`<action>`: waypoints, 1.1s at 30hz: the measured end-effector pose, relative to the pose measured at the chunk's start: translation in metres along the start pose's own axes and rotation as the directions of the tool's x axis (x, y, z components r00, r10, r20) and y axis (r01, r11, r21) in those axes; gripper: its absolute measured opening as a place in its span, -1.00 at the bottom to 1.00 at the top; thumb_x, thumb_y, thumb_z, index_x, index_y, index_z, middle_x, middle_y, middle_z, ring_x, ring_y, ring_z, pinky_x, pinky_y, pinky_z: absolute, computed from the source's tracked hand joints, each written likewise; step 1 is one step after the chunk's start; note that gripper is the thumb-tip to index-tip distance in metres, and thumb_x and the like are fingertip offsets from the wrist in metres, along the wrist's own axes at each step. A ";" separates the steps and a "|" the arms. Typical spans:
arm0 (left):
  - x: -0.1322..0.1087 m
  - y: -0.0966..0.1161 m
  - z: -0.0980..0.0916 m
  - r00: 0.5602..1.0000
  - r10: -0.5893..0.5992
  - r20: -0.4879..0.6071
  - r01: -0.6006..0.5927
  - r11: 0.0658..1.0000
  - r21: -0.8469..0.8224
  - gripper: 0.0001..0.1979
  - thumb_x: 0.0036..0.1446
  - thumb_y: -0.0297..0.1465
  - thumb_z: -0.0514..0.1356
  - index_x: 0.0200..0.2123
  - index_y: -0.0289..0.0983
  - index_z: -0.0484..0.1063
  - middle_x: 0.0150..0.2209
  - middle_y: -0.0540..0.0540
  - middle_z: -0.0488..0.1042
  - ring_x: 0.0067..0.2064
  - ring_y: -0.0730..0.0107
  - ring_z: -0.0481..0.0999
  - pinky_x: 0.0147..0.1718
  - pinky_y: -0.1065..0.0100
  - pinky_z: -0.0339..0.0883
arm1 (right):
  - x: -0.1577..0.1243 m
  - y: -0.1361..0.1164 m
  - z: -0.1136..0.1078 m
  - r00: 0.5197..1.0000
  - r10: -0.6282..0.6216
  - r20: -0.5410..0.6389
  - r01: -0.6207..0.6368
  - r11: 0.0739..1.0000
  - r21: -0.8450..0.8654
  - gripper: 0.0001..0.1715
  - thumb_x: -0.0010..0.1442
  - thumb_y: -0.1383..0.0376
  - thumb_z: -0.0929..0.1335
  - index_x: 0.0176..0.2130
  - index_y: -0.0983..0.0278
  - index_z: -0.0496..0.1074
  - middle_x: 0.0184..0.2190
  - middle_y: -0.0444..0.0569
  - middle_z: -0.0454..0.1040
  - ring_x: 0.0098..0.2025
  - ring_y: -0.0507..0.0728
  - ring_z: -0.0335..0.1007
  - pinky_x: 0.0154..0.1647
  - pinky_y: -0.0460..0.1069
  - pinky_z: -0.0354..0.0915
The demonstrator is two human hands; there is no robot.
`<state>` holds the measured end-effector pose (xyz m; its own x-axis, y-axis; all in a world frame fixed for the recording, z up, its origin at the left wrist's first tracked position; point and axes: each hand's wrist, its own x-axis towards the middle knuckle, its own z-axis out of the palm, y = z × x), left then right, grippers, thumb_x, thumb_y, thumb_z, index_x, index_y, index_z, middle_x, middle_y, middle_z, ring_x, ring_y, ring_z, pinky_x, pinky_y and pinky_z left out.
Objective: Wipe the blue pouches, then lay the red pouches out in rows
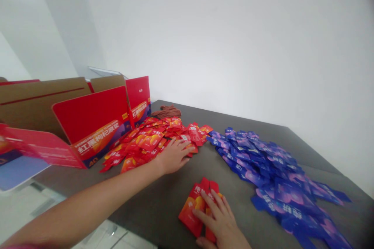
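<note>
Touching red sachets, two hands, blue heap

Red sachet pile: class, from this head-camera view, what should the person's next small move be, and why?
Probably the left hand should draw a few more red sachets towards the small bunch under the right hand: it already rests on the loose pile, while the right hand is occupied covering that bunch.

Display boxes L of table, sachets beside them, more sachets R
</note>
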<state>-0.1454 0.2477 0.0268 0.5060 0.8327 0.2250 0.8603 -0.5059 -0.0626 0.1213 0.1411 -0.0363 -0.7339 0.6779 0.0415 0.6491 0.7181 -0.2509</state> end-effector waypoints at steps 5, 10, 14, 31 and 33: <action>-0.057 -0.018 0.005 0.997 0.005 0.079 -0.005 1.000 -0.003 -0.56 0.29 -0.24 0.08 0.22 -0.03 0.29 0.30 -0.10 0.26 0.33 -0.08 0.13 0.24 -0.19 -0.01 | 0.006 0.000 -0.005 0.994 0.061 0.091 -0.069 0.994 0.085 -0.31 0.14 0.02 0.41 0.24 -0.16 0.24 0.38 0.04 0.00 0.37 0.54 -0.23 0.23 0.57 -0.09; -0.039 -0.041 0.027 0.993 0.027 0.114 -0.024 0.999 -0.022 -0.58 0.33 -0.32 0.02 0.23 -0.01 0.28 0.31 -0.05 0.25 0.33 0.04 0.14 0.26 -0.08 0.04 | 0.027 -0.010 -0.019 0.987 0.113 0.114 -0.129 0.981 0.148 -0.38 0.19 0.04 0.37 0.23 -0.17 0.25 0.42 -0.10 -0.08 0.42 0.40 -0.31 0.33 0.46 -0.22; 0.001 -0.052 0.041 0.995 0.016 0.102 -0.014 1.000 -0.019 -0.60 0.33 -0.31 0.04 0.20 -0.08 0.33 0.31 -0.11 0.24 0.31 -0.03 0.17 0.22 -0.11 0.09 | 0.049 -0.021 -0.024 0.982 0.149 0.120 -0.165 0.977 0.136 -0.40 0.19 0.03 0.36 0.21 -0.17 0.27 0.42 -0.19 -0.08 0.44 0.32 -0.33 0.38 0.35 -0.29; -0.139 -0.080 0.008 0.811 -0.585 -0.017 0.585 0.810 0.026 -0.27 0.14 0.08 0.10 0.32 -0.03 0.13 0.43 -0.29 -0.18 0.37 -0.50 -0.16 0.14 -0.48 -0.13 | 0.054 -0.019 -0.010 0.985 0.127 0.113 -0.139 0.984 0.109 -0.40 0.23 0.02 0.32 0.24 -0.15 0.24 0.42 -0.13 -0.07 0.44 0.32 -0.33 0.37 0.38 -0.26; -0.129 -0.086 0.013 0.802 -0.596 0.029 0.597 0.803 0.005 -0.30 0.18 0.07 0.06 0.32 -0.06 0.13 0.43 -0.28 -0.19 0.36 -0.50 -0.15 0.14 -0.47 -0.12 | 0.055 -0.018 -0.009 0.986 0.123 0.109 -0.135 0.985 0.105 -0.40 0.23 0.01 0.31 0.24 -0.14 0.23 0.42 -0.11 -0.07 0.44 0.32 -0.33 0.37 0.39 -0.25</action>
<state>-0.2842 0.1867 -0.0100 -0.1053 0.9763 0.1892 0.9926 0.0917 0.0795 0.0710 0.1663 -0.0205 -0.6657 0.7401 -0.0949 0.7174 0.5999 -0.3541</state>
